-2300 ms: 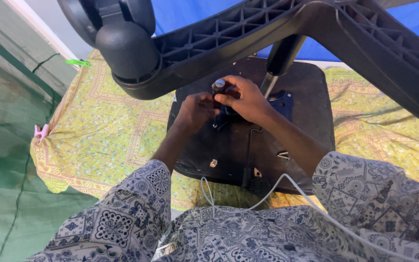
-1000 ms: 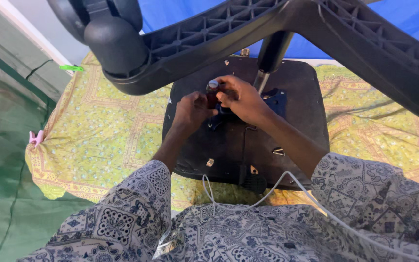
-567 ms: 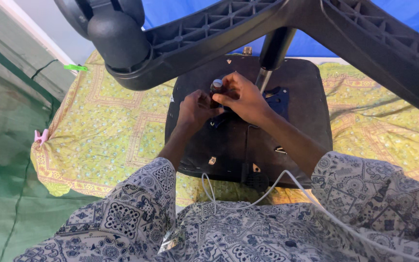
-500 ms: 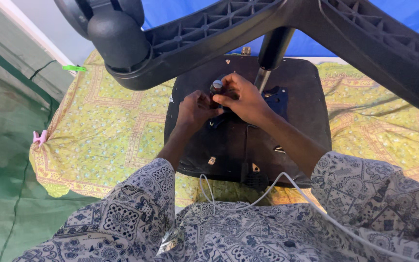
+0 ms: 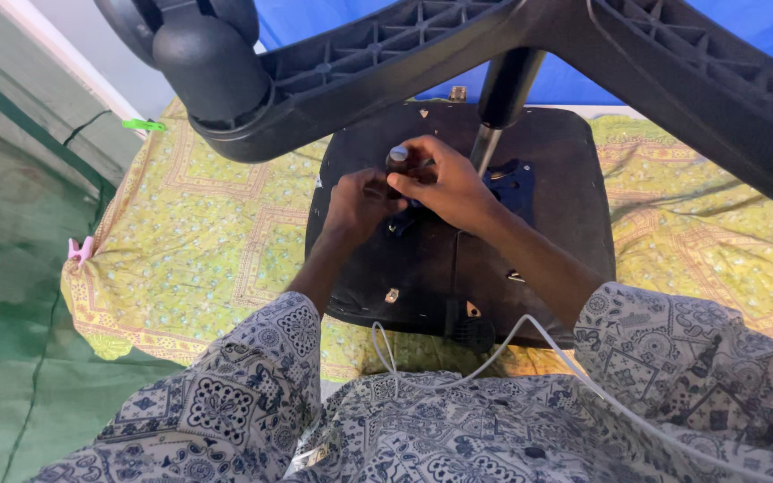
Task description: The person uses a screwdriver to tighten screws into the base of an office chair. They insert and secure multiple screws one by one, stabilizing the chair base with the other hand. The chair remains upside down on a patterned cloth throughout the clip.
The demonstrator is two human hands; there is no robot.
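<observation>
An upturned office chair lies before me, its black seat underside facing up on a yellow patterned cloth. My right hand grips a small tool with a grey round-ended handle, held upright on the seat mechanism. My left hand is closed around the fitting just below the tool, touching the right hand. The tool's tip and the fitting are hidden by my fingers. The chair's gas column rises right behind the hands.
The chair's black star base with a caster wheel hangs overhead near the camera. A white cable runs across my lap. Green flooring lies to the left, with a pink clip and a green clip on the cloth's edge.
Both hands stay together on the tool at the seat mechanism with only slight finger shifts. The camera view has drifted a little.
</observation>
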